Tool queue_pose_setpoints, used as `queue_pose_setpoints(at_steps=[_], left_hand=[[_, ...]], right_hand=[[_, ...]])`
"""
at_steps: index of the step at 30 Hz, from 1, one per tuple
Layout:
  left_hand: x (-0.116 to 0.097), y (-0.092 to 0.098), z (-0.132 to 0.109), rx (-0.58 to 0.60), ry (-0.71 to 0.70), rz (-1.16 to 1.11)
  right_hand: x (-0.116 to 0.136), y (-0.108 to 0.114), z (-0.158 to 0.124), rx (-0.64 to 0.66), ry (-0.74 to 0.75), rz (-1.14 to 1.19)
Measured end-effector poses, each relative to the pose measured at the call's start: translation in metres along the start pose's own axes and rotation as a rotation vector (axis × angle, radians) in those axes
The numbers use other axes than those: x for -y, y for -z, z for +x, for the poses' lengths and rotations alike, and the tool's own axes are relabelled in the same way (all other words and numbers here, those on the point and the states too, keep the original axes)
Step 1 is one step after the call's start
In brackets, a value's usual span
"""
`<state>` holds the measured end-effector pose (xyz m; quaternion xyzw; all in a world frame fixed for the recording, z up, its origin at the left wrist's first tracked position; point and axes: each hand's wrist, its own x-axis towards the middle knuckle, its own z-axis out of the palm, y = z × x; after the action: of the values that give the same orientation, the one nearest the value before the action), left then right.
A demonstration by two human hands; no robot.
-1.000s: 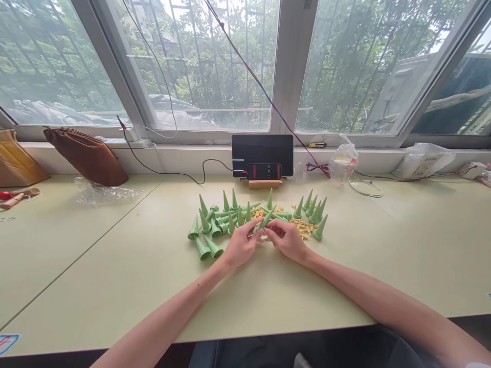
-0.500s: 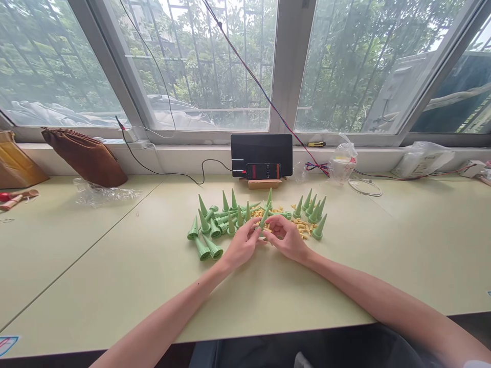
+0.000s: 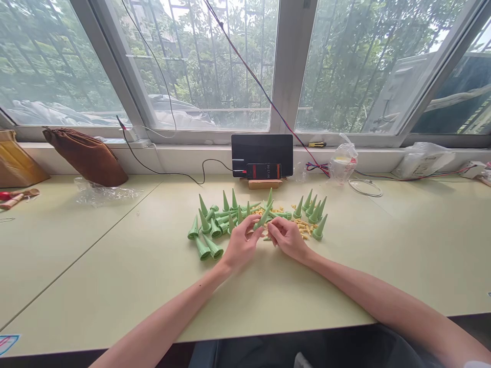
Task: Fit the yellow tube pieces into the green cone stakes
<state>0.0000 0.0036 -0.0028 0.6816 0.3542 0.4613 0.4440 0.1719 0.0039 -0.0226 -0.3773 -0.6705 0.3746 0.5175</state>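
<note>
Tilted with its tip up and to the right, a green plastic cone spike [image 3: 264, 215] is held by the fingers of my left hand [image 3: 241, 243]. Close beside it, my right hand [image 3: 289, 240] has its fingertips pinched together; whatever they hold is too small to make out. Small yellow plugs [image 3: 305, 226] lie scattered behind and right of my right hand. More green cone spikes stand upright at the right [image 3: 318, 227], while others stand or lie in a cluster at the left [image 3: 202, 249].
A dark tablet [image 3: 262, 148] leans against the sill with a phone [image 3: 264, 170] before it on a small brown stand [image 3: 264, 184]. Farther left are a brown pouch [image 3: 86, 157] and clear plastic wrap [image 3: 105, 195]. At the right lie a bagged cup [image 3: 342, 162] and a coiled cable [image 3: 365, 187].
My right fingers have drawn away from the cone spike and closed into a pinch. The spike in my left hand leans further to the right.
</note>
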Motion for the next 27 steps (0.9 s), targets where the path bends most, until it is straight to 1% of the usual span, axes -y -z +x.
queue_pose_setpoints(at_steps=[4,6,9,11,13,15,17,21,25,27], left_hand=[[0.008,0.001,0.0,0.006,0.015,0.023],[0.009,0.002,0.0,0.012,0.013,0.021],[0.007,0.003,0.001,0.022,0.005,0.023],[0.005,0.002,0.0,0.023,-0.007,0.027],[0.004,0.002,0.0,0.022,-0.018,0.021],[0.003,0.001,0.0,0.018,-0.022,0.018],[0.002,0.0,0.0,0.025,-0.027,0.031],[-0.001,0.001,-0.001,0.068,-0.033,0.095],[-0.002,0.003,-0.001,0.087,0.016,0.119],[-0.002,0.004,-0.001,0.092,0.042,0.129]], right_hand=[[0.003,0.0,-0.001,0.012,-0.052,0.057],[0.005,0.0,0.0,0.037,-0.129,0.149],[0.008,0.001,0.003,0.099,-0.282,0.33],[0.008,0.003,0.005,0.129,-0.345,0.429],[0.008,0.004,0.005,0.147,-0.376,0.472],[0.008,0.004,0.004,0.146,-0.35,0.447],[0.008,0.003,0.002,0.144,-0.288,0.353],[0.008,0.0,-0.002,0.134,-0.138,0.116],[0.005,0.0,-0.003,0.1,0.074,-0.204],[0.002,0.0,-0.002,0.09,0.142,-0.305]])
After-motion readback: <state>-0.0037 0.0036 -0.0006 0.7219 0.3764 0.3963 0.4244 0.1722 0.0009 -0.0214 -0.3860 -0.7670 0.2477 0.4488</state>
